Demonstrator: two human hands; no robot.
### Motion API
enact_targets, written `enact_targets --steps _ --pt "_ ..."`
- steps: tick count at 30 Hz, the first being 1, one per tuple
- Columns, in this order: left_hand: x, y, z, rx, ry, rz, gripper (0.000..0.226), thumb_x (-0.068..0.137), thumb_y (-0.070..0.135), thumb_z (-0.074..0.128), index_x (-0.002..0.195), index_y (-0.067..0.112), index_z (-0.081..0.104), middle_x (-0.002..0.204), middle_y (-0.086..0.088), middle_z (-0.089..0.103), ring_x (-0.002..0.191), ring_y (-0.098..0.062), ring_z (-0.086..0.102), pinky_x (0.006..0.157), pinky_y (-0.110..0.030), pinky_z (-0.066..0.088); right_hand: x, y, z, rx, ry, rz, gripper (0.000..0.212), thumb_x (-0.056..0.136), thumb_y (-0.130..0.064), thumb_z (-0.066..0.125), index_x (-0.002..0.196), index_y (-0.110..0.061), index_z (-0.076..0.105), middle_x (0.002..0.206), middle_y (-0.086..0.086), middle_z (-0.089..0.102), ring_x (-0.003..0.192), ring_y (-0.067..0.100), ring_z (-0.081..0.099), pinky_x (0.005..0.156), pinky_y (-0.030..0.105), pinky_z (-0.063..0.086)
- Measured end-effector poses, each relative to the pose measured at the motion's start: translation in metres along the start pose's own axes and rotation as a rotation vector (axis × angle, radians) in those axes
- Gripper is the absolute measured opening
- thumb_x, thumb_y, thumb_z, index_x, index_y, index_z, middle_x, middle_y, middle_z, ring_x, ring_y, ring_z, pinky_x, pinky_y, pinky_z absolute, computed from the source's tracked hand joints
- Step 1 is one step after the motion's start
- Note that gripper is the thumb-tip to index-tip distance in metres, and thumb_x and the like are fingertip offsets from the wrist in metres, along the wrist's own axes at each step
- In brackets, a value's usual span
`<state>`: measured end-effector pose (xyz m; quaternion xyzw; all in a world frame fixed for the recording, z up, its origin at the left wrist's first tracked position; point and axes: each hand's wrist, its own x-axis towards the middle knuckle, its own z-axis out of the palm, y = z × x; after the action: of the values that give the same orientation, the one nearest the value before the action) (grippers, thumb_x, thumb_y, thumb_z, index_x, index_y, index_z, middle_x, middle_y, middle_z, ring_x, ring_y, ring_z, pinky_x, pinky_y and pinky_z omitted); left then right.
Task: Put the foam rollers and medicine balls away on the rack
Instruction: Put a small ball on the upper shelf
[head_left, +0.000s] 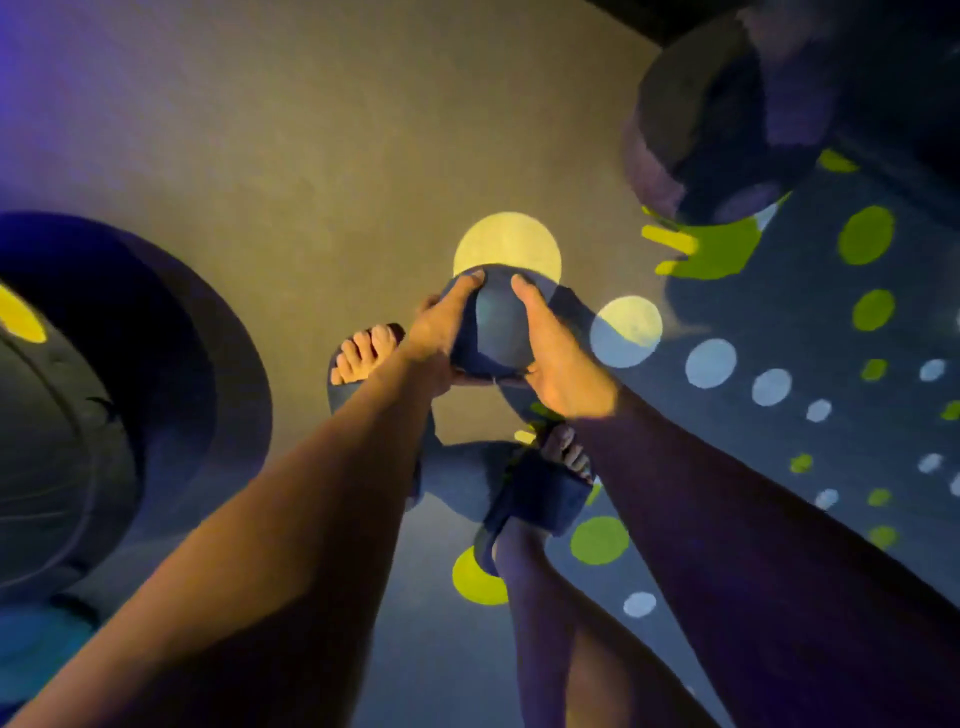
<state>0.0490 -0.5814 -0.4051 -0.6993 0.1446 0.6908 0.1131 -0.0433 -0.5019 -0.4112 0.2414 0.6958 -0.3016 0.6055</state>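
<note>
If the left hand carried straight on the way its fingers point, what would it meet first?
Nothing beyond the dark round ball it already grips with the right hand. Past the left hand, the line seems to reach only the tan floor near a pale light spot; depth is unclear.

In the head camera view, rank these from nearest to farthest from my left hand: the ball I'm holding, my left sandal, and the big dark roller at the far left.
1. Ball: gripped by the left hand, centre frame.
2. Left sandal: just beside the wrist, below-left.
3. Big dark roller: far left edge.
</note>
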Motion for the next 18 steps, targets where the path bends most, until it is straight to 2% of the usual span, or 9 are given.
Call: enact_targets --steps 2,5,7,8,10,13,15,17,18 --pt "-0.032 -0.003 -0.004 -0.051 -0.008 -0.002 0.074 0.078 0.06 0.075 0.137 0.023 0.048 0.132 -0.003 0.056 0.102 -0.029 0.063 0.069 -0.06 0.061 -0.048 -0.009 0.002 -0.083 0.031 -0.013 0.05 0.078 -0.069 0.07 0.109 -0.032 0.059 0.117 -0.005 0.065 0.104 0.025 0.066 0.069 0.046 0.062" --pt "-0.121 -0.003 -0.006 -0.073 0.082 0.044 0.067 0.08 0.054 0.078 0.127 0.018 0.047 0.103 0.012 0.046 0.094 -0.007 0.053 0.066 -0.053 0.062 -0.126 -0.027 -0.003 -0.196 0.064 -0.061 0.034 0.086 -0.057 0.07 0.101 -0.03 0.055 0.12 0.002 0.062 0.109 0.028 0.062 0.088 0.047 0.057" --pt "-0.193 0.001 -0.005 -0.154 0.102 0.074 0.07 0.078 0.052 0.081 0.13 0.021 0.045 0.099 0.012 0.045 0.093 -0.009 0.054 0.06 -0.045 0.062 -0.197 -0.047 -0.005 -0.235 0.084 -0.116 0.04 0.086 -0.054 0.072 0.112 -0.025 0.059 0.115 0.003 0.063 0.103 0.026 0.063 0.085 0.039 0.055" --pt "-0.237 0.008 -0.007 -0.211 0.096 0.071 0.068 0.077 0.052 0.081 0.127 0.025 0.044 0.102 0.013 0.047 0.092 -0.011 0.056 0.066 -0.049 0.062 -0.24 -0.058 -0.003 -0.249 0.085 -0.132 0.051 0.084 -0.055 0.073 0.121 -0.022 0.059 0.115 0.002 0.063 0.102 0.025 0.063 0.082 0.037 0.054" --pt "-0.337 0.027 -0.01 -0.281 0.066 0.066 0.07 0.074 0.055 0.083 0.123 0.025 0.044 0.114 0.004 0.054 0.098 -0.024 0.062 0.076 -0.061 0.059 -0.335 -0.082 -0.001 -0.262 0.082 -0.164 0.072 0.072 -0.065 0.075 0.127 -0.02 0.06 0.122 0.004 0.066 0.106 0.027 0.066 0.085 0.041 0.057" --pt "-0.479 0.05 -0.016 -0.295 0.058 0.179 0.081 0.059 0.067 0.085 0.12 0.028 0.047 0.128 -0.008 0.053 0.108 -0.035 0.062 0.069 -0.062 0.06 -0.474 -0.12 -0.004 -0.285 0.097 -0.305 0.094 0.053 -0.078 0.074 0.125 -0.022 0.059 0.128 0.006 0.065 0.109 0.03 0.066 0.088 0.05 0.06" --pt "-0.567 0.068 -0.019 -0.312 0.02 0.329 0.074 0.066 0.066 0.081 0.121 0.03 0.047 0.126 -0.005 0.055 0.108 -0.031 0.063 0.068 -0.059 0.061 -0.571 -0.153 -0.004 -0.336 0.079 -0.421 0.094 0.059 -0.079 0.071 0.132 -0.022 0.054 0.126 0.001 0.061 0.115 0.028 0.063 0.092 0.047 0.058" --pt "-0.643 0.087 -0.016 -0.297 -0.014 0.467 0.063 0.076 0.062 0.075 0.122 0.028 0.046 0.122 -0.002 0.059 0.106 -0.027 0.064 0.07 -0.058 0.061 -0.655 -0.18 -0.01 -0.353 0.111 -0.574 0.081 0.073 -0.071 0.071 0.132 -0.02 0.054 0.125 -0.002 0.059 0.117 0.02 0.059 0.101 0.037 0.05" --pt "-0.68 0.096 -0.013 -0.294 -0.045 0.546 0.06 0.079 0.061 0.073 0.121 0.027 0.047 0.12 -0.001 0.062 0.104 -0.025 0.066 0.07 -0.059 0.061 -0.692 -0.194 -0.015 -0.334 0.119 -0.662 0.078 0.072 -0.07 0.072 0.13 -0.019 0.056 0.126 -0.006 0.06 0.115 0.016 0.058 0.102 0.032 0.047"
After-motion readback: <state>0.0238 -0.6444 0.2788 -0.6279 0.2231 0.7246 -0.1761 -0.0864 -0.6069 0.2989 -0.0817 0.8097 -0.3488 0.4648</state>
